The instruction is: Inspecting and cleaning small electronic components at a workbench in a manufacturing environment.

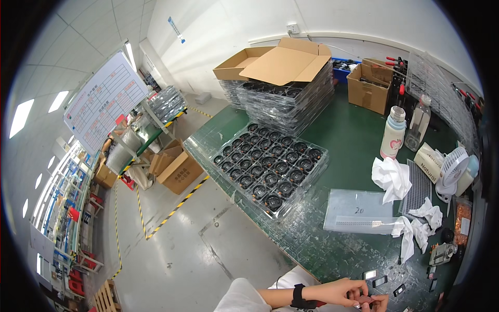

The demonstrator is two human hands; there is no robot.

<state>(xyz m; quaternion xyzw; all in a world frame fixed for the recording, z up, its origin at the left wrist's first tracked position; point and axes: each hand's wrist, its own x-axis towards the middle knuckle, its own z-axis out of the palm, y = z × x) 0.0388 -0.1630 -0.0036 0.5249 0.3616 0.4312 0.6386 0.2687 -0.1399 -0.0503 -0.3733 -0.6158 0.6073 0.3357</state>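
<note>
At the lower edge, by the near side of the green table, my left hand [340, 292] and my right hand [381, 302] meet fingertip to fingertip. A black band [300, 297] circles my left wrist. The fingers of both hands are bent and pressed together; whatever lies between them is too small or hidden to name. Most of my right hand is cut off by the picture's edge. Just beyond the hands lie small flat rectangular pieces with dark and silvery faces, among them a light one [369, 274], a dark one [380, 281] and another [399, 290].
A clear tray of round black parts [270, 169] lies on the green table [353, 125]. Behind it stand stacked trays [286, 106] under an opened carton [283, 62]. To the right are a plastic folder [358, 208], crumpled tissues [391, 179], a keyboard [416, 182], bottles [393, 134] and a fan [453, 169].
</note>
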